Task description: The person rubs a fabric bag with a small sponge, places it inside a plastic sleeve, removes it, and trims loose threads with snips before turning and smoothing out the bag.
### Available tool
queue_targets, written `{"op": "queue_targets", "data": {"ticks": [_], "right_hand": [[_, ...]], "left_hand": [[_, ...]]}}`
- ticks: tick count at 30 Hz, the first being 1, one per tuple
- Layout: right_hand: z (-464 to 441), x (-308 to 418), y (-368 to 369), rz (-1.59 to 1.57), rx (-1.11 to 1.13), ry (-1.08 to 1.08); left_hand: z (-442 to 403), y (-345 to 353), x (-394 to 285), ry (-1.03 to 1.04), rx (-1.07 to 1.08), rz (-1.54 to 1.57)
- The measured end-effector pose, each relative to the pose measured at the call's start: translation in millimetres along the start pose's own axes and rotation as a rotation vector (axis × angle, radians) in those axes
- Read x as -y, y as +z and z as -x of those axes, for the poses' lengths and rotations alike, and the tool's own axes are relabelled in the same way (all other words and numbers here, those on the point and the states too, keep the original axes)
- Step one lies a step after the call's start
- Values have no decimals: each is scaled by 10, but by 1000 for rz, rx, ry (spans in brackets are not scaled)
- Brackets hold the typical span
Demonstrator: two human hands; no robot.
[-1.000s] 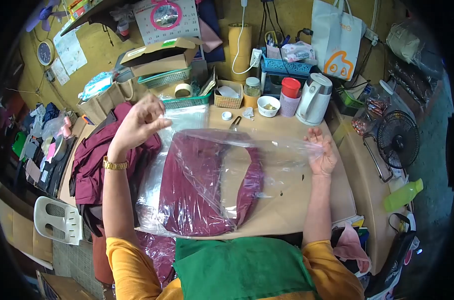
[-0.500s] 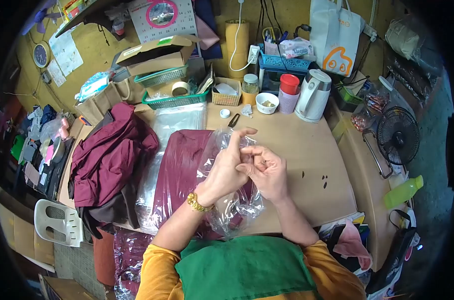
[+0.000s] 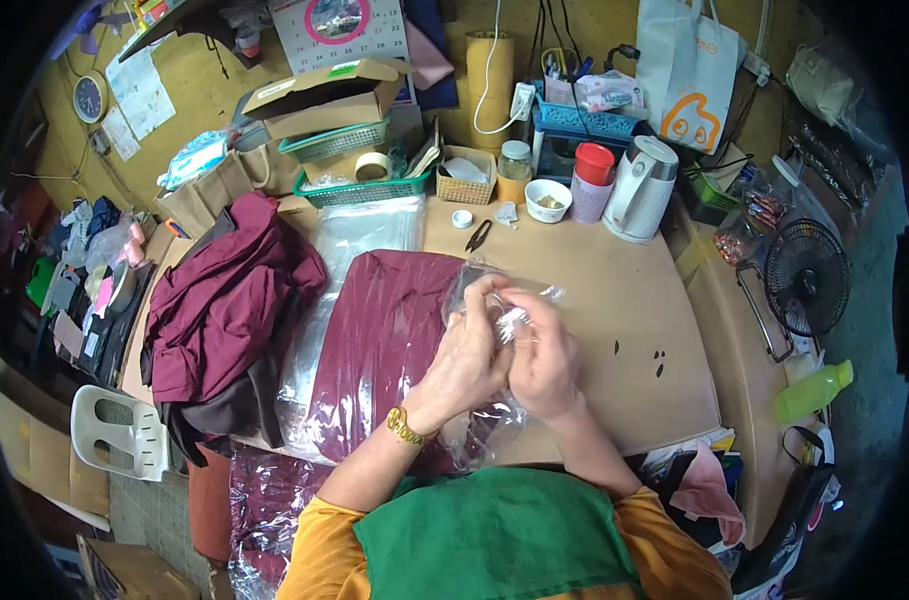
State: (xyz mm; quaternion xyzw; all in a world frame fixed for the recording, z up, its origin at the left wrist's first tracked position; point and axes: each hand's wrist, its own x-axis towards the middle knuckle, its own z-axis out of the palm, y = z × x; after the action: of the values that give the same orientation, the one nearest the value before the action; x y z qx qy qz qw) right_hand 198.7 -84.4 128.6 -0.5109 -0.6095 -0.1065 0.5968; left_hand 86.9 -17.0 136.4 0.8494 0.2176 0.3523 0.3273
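My left hand, with a gold watch at the wrist, is closed on the loose clear end of a plastic bag. Pressed close beside it, my right hand grips the same bunched plastic, its fingers slightly blurred. Both sets of fingertips meet above a shiny crumple of film. Inside the bag, to the left of my hands, lies a flat folded maroon garment. The exact hold between the fingers is partly hidden.
A maroon garment heap lies at the left, near flat clear bags. Small black snips, a white bowl and an electric kettle stand along the back. Several dark bits lie at the right.
My left fingers, stretched upward before, have curled in, and my right fingers have risen to meet them at the plastic. The view has shifted slightly.
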Motion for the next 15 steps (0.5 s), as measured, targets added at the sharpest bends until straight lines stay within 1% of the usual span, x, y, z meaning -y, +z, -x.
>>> {"op": "queue_targets", "data": {"ticks": [1, 2, 4, 5, 6, 8, 9, 10, 11, 12, 13, 14, 15], "right_hand": [[23, -58, 42, -6, 59, 92], [28, -123, 34, 1, 54, 97], [-24, -255, -36, 109, 213, 356], [-56, -256, -66, 114, 235, 431], [-75, -297, -84, 120, 230, 432], [-43, -428, -96, 36, 297, 426], [32, -552, -61, 39, 295, 430], [113, -693, -2, -196, 384, 548], [180, -799, 28, -435, 468, 659], [136, -753, -7, -434, 463, 658], [65, -660, -68, -609, 565, 715], [31, -609, -104, -786, 667, 770], [36, -615, -114, -785, 661, 770]], "left_hand": [[8, -28, -121, -28, -69, 27], [35, -39, -106, -24, -61, 31], [93, -107, -2, 64, -7, -169], [128, -102, 101, 149, 127, -257], [169, -89, 97, 155, 130, -253], [256, -62, 74, 208, 124, -726], [255, -51, 45, 217, 64, -775], [247, -14, 62, 220, 69, -773], [233, 38, 106, 206, -35, -747], [210, 83, 142, 194, -140, -721], [191, 117, 158, 232, -204, -691], [188, 137, 201, 236, -202, -690], [184, 152, 247, 274, -214, -629]]}}
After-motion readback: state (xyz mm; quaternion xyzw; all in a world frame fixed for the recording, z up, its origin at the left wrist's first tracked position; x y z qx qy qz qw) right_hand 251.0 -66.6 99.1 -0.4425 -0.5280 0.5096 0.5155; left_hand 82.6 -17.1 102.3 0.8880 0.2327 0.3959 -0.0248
